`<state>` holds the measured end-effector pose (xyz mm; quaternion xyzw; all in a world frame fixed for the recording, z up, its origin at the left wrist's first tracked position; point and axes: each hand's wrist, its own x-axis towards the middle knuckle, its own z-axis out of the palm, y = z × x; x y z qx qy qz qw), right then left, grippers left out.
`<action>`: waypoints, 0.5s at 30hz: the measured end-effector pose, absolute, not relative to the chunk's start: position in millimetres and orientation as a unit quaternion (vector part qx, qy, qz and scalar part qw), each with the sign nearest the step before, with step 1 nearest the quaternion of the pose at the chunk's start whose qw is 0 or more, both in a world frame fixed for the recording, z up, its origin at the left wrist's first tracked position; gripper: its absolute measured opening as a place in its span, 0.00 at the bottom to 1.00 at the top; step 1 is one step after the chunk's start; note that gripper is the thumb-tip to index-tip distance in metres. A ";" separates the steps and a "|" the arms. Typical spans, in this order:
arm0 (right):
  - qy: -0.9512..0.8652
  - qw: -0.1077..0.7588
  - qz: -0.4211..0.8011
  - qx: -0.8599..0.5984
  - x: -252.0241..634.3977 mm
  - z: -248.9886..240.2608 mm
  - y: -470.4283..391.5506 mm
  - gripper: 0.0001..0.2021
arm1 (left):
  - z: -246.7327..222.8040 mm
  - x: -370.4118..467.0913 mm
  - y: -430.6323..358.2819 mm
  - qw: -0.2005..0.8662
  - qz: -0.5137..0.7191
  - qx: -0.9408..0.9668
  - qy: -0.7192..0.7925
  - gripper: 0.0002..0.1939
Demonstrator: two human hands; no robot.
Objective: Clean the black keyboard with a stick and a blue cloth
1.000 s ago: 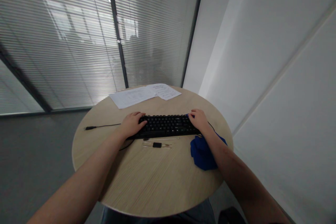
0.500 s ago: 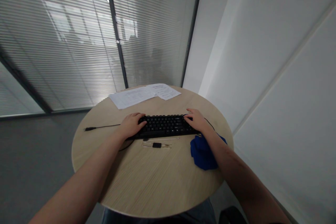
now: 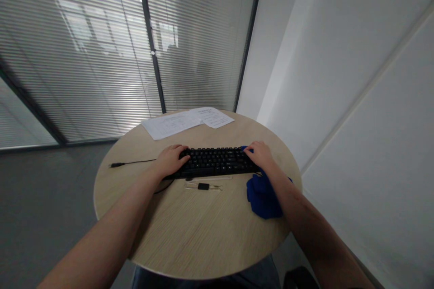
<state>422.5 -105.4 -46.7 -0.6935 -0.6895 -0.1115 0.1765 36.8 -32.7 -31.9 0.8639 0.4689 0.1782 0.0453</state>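
Observation:
A black keyboard (image 3: 217, 162) lies across the middle of the round table. My left hand (image 3: 170, 161) grips its left end, thumb over the keys and fingers along the far edge. At the right end of the keyboard, my right hand (image 3: 259, 153) has its fingers closed and bent down over the keys. A small patch of blue cloth (image 3: 243, 147) shows at those fingertips; most of it is hidden by the hand. Under my right forearm lies a crumpled blue cloth (image 3: 262, 198). Whether the two blue parts join cannot be seen.
Just in front of the keyboard lies a small clear tool with a black middle (image 3: 203, 186), beside a thin clear stick (image 3: 217, 178). A cable with a black plug (image 3: 117, 165) stretches left. Printed papers (image 3: 183, 123) lie at the table's far edge (image 3: 244, 116). A white wall (image 3: 356, 99) rises at right.
My right hand has moved slightly right along the keyboard, its fingers drawn in, and blue cloth now shows at the fingertips. The left hand stays on the keyboard's left end.

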 end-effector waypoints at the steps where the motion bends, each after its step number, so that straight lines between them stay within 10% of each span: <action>1: -0.690 0.181 -0.110 -0.692 422.6 -47.1 -104.9 0.12 | -32.0 36.7 -32.7 0.047 0.181 0.863 0.469 0.29; 15: -0.777 0.234 -0.057 -0.581 406.6 -43.0 -107.7 0.11 | -27.7 37.0 -34.6 0.041 0.158 0.868 0.468 0.30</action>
